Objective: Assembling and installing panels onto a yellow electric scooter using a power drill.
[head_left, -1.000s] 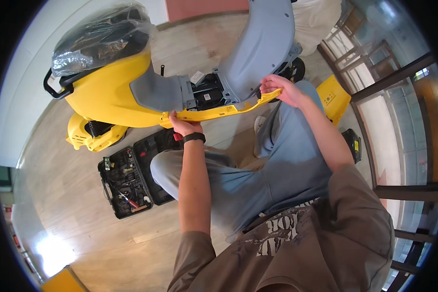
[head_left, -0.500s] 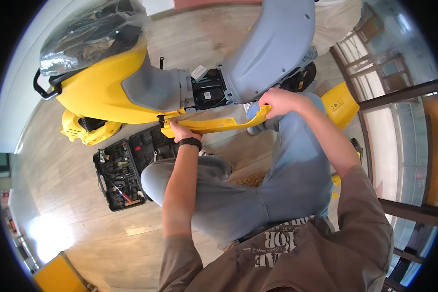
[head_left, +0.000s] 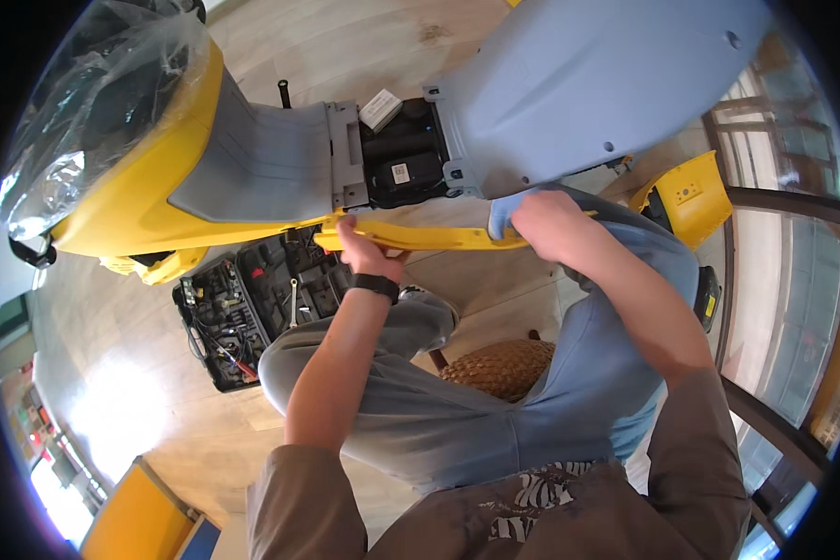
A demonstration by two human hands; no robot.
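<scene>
A long yellow plastic trim strip (head_left: 439, 237) lies between my two hands, along the near side of a yellow and grey scooter (head_left: 261, 159). My left hand (head_left: 369, 254) is closed round its left end, thumb on top. My right hand (head_left: 553, 226) grips the right end, which the fingers partly hide. Just beyond the strip, the scooter's floor section lies uncovered and shows a black battery compartment (head_left: 403, 159). A small white box (head_left: 380, 110) rests at that compartment's far edge. Grey body panels (head_left: 588, 103) rise to the right.
An open black tool case (head_left: 219, 322) lies on the floor to the left, a wrench (head_left: 294, 301) in it. Clear plastic wrap (head_left: 112, 103) covers the seat. Another yellow panel (head_left: 689, 199) stands at the right. A woven stool (head_left: 499, 369) shows between my legs.
The view has moved closer to the scooter. The strip now sits more level, its right end lower, and both hands still hold it.
</scene>
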